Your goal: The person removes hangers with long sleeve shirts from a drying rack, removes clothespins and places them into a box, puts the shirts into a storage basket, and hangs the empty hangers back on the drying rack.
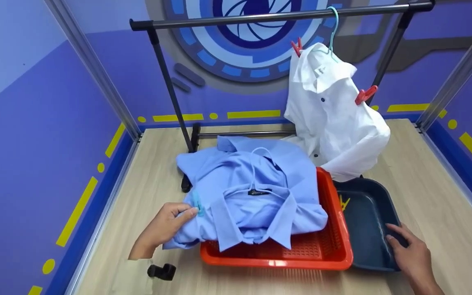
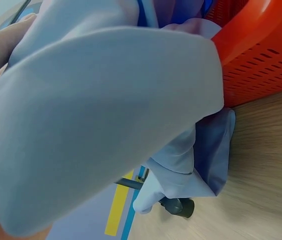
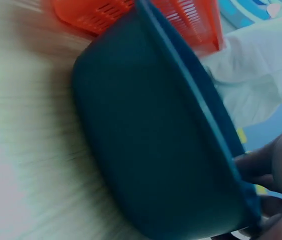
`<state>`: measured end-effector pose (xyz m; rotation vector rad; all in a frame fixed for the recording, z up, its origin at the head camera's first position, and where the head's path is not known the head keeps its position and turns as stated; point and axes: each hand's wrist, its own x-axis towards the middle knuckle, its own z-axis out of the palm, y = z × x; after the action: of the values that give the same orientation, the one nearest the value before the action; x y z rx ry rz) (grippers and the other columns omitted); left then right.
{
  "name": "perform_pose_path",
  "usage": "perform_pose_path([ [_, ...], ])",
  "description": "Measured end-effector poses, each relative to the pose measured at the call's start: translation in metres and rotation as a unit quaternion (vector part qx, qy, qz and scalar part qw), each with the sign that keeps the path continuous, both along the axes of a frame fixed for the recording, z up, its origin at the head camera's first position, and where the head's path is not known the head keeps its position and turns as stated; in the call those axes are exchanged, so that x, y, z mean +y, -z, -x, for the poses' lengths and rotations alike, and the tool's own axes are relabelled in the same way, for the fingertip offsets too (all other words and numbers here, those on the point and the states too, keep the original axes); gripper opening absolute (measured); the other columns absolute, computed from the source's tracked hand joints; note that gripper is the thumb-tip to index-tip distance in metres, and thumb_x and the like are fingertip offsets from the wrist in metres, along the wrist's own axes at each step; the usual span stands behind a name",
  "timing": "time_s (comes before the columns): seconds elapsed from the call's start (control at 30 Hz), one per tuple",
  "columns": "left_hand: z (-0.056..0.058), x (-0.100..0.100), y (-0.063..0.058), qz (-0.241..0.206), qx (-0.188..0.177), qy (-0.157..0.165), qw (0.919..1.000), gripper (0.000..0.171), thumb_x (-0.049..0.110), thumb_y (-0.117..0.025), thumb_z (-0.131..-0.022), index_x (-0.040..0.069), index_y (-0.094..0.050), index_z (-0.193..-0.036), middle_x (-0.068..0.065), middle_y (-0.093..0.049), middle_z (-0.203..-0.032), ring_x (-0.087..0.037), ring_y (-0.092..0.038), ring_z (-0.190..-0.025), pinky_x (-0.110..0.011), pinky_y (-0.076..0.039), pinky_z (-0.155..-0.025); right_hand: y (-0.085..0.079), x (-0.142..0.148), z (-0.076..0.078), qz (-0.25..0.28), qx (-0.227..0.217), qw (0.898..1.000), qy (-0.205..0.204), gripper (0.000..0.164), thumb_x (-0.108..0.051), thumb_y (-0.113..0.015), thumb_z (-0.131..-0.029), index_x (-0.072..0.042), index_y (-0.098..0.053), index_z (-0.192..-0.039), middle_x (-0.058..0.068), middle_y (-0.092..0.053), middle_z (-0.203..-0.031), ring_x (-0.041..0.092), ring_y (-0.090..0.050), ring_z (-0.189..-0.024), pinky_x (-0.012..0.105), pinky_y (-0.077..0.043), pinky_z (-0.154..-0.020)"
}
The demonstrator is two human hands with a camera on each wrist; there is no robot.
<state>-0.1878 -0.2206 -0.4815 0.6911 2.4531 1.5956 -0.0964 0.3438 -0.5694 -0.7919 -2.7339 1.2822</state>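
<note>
A light blue collared shirt (image 1: 256, 213) lies heaped over the red basket (image 1: 277, 262), a pale hanger (image 1: 253, 168) in its collar. My left hand (image 1: 168, 223) grips the shirt at its left shoulder, thumb on top, right beside a teal clothespin (image 1: 197, 203). In the left wrist view a shirt sleeve (image 2: 101, 110) hides most of that hand. My right hand (image 1: 414, 250) is at the right rim of a dark basin (image 1: 367, 221), its loosely bent fingers reaching over the edge. Yellow clothespins (image 1: 344, 202) lie inside the basin.
Behind the basket stands a black clothes rack (image 1: 236, 19). From its bar hangs a white shirt (image 1: 338, 119) on a teal hanger (image 1: 334, 28), with red clothespins (image 1: 366, 95) at the shoulders. Its lower end reaches the basin. Purple walls (image 1: 23, 143) enclose the wooden table (image 1: 137, 180).
</note>
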Motion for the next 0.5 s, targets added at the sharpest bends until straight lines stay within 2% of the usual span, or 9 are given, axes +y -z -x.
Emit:
perform_pose_path([
  [0.2, 0.0, 0.001, -0.001, -0.007, 0.004, 0.007, 0.9999, 0.037, 0.016, -0.059, -0.096, 0.004, -0.047, -0.063, 0.006, -0.036, -0.061, 0.0, -0.04, -0.052, -0.016, -0.032, -0.053, 0.007, 0.005, 0.003, 0.01, 0.008, 1.0, 0.001, 0.045, 0.004, -0.037, -0.095, -0.003, -0.05, -0.138, 0.024, -0.028, -0.153, 0.046, -0.025, -0.142, 0.059, -0.023, -0.113],
  [0.5, -0.001, 0.002, 0.0, 0.001, -0.004, 0.009, 1.0, 0.039, 0.019, -0.058, -0.097, 0.004, -0.045, -0.063, 0.006, -0.034, -0.06, 0.0, -0.037, -0.05, -0.017, -0.032, -0.053, 0.008, 0.007, 0.011, 0.017, 0.025, 1.0, -0.006, 0.043, 0.007, -0.035, -0.096, -0.002, -0.053, -0.134, 0.026, -0.036, -0.149, 0.046, -0.027, -0.141, 0.059, -0.025, -0.112],
])
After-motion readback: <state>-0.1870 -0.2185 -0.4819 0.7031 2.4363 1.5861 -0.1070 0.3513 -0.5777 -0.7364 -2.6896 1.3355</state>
